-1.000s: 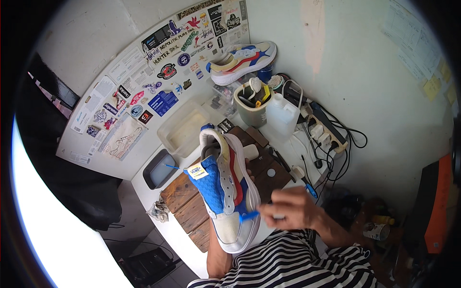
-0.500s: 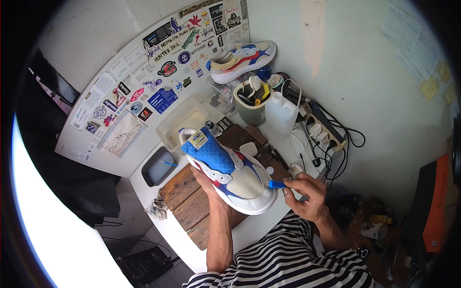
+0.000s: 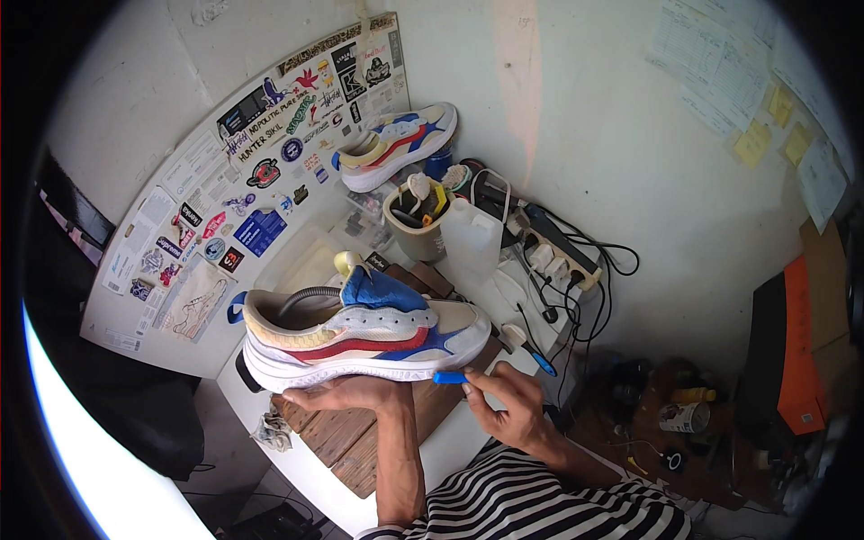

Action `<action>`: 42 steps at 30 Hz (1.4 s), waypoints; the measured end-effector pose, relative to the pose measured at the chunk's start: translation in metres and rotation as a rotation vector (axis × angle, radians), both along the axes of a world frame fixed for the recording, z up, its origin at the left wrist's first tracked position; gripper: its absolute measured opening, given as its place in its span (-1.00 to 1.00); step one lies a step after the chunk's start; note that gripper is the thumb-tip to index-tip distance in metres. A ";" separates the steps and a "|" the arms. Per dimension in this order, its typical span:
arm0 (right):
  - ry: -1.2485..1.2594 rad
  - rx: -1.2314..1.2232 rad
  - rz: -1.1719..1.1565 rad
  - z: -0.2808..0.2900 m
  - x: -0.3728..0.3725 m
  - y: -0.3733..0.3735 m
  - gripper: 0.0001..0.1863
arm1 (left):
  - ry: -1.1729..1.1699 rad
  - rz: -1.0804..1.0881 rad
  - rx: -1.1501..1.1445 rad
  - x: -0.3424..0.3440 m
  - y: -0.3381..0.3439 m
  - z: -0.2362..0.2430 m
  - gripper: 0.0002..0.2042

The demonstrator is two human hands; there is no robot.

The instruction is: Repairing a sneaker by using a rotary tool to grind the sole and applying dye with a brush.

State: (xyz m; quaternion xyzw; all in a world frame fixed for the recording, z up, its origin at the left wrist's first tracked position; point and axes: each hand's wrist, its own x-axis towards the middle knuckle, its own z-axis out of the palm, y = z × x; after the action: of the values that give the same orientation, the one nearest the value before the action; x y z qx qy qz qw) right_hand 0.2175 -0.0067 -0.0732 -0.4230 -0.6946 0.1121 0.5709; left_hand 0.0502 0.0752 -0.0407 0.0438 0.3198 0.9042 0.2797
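Observation:
A sneaker in cream, white, blue and red is held up over the table, its side facing me and its toe to the right. A grey spring-like shoe tree shows inside its opening, and its blue tongue stands up without laces. My left hand supports the sole from below, fingers stretched under the heel and midfoot. Between the thumb and fingers of my right hand is a small blue tool, perhaps a brush. Its end is at the lower edge of the white sole near the forefoot; whether it touches cannot be made out.
Under the shoe lies a wooden board, with a crumpled rag at its left. Behind stand a tool pot, a translucent jug and the matching sneaker. A power strip with tangled cables lies at the right.
The sneaker has turned from showing its top and toe to showing its side, and moved left. The blue tool has shifted from the toe to the sole's edge. My view has swung right.

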 end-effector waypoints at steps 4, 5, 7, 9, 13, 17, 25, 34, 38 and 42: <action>0.074 -0.179 -0.329 -0.008 0.020 -0.002 -0.79 | 0.078 0.096 0.060 0.010 -0.002 0.024 -0.18; 0.109 -0.195 -0.292 -0.011 0.019 0.001 -0.79 | 0.099 0.161 0.048 0.012 -0.001 0.026 -0.18; 0.181 -0.234 -0.239 -0.010 -0.002 -0.005 -0.80 | 0.401 0.385 -0.188 0.021 0.000 0.018 -0.15; 0.212 -0.201 -0.121 -0.009 -0.013 -0.008 -0.82 | 0.381 0.319 -0.094 0.008 0.001 -0.002 -0.14; 0.197 -0.218 -0.172 -0.009 -0.001 -0.006 -0.83 | 0.254 0.161 0.114 0.003 -0.006 0.000 -0.18; 0.259 -0.349 -0.151 -0.018 -0.002 0.002 -0.87 | 0.525 0.422 0.004 0.004 -0.001 -0.037 -0.23; 0.342 -0.390 -0.119 -0.013 -0.010 0.003 -0.81 | 0.975 0.700 -0.140 0.001 -0.005 -0.080 -0.36; 0.464 -0.549 0.030 -0.011 0.002 0.008 -0.86 | 0.994 0.736 -0.223 0.002 -0.004 -0.101 -0.35; 0.429 -0.521 0.084 -0.003 -0.018 0.011 -0.86 | 0.961 0.702 -0.223 0.006 -0.001 -0.098 -0.33; 0.285 -0.321 0.300 0.057 -0.039 -0.005 -0.82 | 0.942 0.683 -0.240 0.001 -0.002 -0.085 -0.31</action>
State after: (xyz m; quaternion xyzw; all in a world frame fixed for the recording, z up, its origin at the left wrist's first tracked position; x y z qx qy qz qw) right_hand 0.1786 -0.0119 -0.0167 -0.3803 -0.6356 0.3627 0.5655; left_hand 0.0509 0.0730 -0.1261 0.3029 0.5053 0.7838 -0.1962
